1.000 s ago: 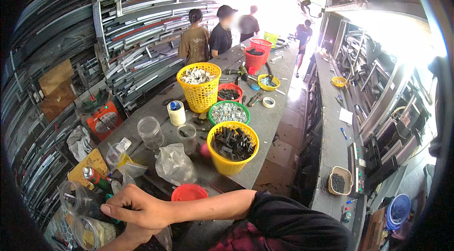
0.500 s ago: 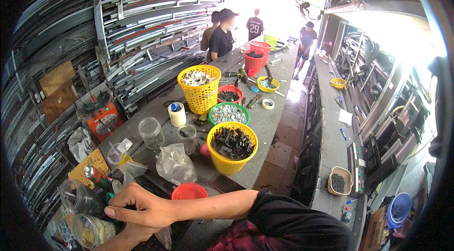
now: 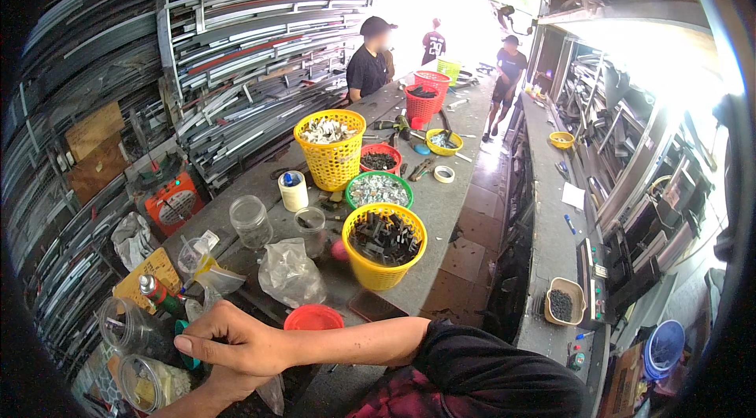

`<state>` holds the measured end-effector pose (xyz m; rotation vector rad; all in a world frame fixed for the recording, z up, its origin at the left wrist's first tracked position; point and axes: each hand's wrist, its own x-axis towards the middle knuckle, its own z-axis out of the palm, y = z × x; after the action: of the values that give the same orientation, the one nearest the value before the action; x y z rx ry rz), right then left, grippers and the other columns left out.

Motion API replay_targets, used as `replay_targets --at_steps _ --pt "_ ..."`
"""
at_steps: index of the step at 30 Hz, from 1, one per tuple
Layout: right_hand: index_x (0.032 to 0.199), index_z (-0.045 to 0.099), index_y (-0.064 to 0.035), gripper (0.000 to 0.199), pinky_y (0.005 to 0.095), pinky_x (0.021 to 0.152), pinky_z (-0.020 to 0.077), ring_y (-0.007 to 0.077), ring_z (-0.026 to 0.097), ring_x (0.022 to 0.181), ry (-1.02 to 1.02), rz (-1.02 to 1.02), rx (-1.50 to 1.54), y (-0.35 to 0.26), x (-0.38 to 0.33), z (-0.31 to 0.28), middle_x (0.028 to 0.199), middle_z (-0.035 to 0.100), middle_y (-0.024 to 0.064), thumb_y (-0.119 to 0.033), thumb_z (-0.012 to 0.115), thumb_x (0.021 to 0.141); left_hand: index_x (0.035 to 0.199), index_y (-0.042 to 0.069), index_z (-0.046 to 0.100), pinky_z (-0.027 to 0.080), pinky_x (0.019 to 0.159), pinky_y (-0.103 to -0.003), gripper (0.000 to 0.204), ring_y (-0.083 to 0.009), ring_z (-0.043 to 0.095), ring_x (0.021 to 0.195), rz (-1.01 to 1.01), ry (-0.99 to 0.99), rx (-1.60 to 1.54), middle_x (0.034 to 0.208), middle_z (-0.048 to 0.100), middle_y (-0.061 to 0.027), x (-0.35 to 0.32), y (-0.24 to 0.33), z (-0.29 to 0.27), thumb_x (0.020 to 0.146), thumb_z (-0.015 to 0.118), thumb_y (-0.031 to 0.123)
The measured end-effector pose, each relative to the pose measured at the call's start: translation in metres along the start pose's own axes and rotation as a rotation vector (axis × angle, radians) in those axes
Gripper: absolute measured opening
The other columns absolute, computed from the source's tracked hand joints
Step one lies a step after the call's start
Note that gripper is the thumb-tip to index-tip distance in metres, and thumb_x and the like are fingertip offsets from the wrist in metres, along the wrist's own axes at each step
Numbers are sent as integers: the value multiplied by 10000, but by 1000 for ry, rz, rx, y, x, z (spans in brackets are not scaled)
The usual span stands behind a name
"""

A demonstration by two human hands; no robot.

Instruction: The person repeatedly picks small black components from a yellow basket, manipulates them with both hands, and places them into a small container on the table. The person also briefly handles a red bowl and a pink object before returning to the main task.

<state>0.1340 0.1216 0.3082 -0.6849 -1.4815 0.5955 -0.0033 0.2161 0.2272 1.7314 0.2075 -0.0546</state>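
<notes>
Beside clear jars [image 3: 130,333]: right hand [image 3: 236,343] over left hand [image 3: 223,388]

Right fingers are curled; whether anything is gripped cannot be told. Left fingers are hidden beneath, state cannot be told. Jars are set just left of the fingers, red bowl [image 3: 313,317] to their right. Bag [image 3: 291,272] is placed past them, yellow basket [image 3: 379,274] farther right.
</notes>
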Motion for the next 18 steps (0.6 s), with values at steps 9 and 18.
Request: replay_targets --at_steps 9,18 --pt "747 378 64 539 406 587 303 226 289 602 -8 -64 -28 -3 0 2 636 306 106 -294 535 1119 1300 90 539 416 862 -358 369 -144 536 1049 0 -13 -73 1166 548 -43 3 -4 -4 964 690 91" --pt "720 438 49 574 414 581 341 248 346 573 -71 -55 4 -13 -2 2 616 362 133 -341 470 1141 1276 98 543 413 819 -349 363 -142 539 1000 -16 61 -209 1126 550 -38 -7 -2 -5 946 690 63"
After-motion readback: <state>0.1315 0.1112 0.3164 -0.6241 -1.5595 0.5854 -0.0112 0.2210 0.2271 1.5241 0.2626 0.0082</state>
